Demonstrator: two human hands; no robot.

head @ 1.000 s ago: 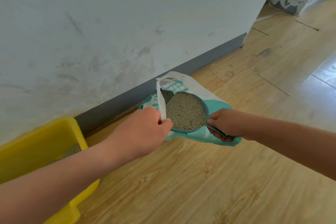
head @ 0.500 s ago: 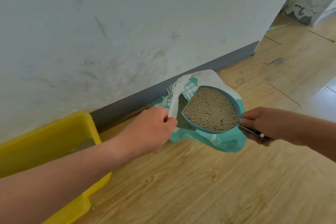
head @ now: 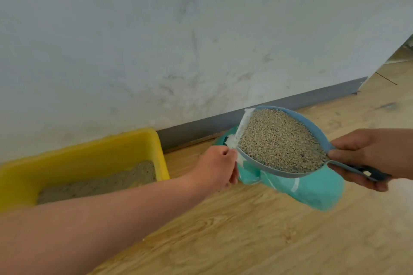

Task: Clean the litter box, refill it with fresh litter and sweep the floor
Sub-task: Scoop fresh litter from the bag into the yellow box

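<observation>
So we're mid-refill here, I'd say. The right hand [head: 366, 158] at the right edge of the frame has its fingers wrapped tight round the handle of a blue scoop [head: 312, 127], which is heaped with fresh grey litter [head: 277, 140] and sits just above the teal litter bag [head: 312, 190] lying on the wood floor [head: 245, 241] against the wall. The left hand [head: 216, 167] in the middle of the frame is pinching the white edge of the bag's mouth, holding it up and open. The yellow litter box [head: 89, 154] is off at the left, tucked against the wall and well apart from the scoop, with a shallowish layer of litter already in it, so my guess is some scoops have gone in and this load hasn't been dumped yet. No way to tell from this whether the cleaning-out part is done, and no broom is in view, so sweeping looks like it's all left to do. The scoop's long axis runs from the handle at the lower right to its rounded front at the upper left, so it's pointing toward the wall, and it looks tipped a little with the handle end lower.
</observation>
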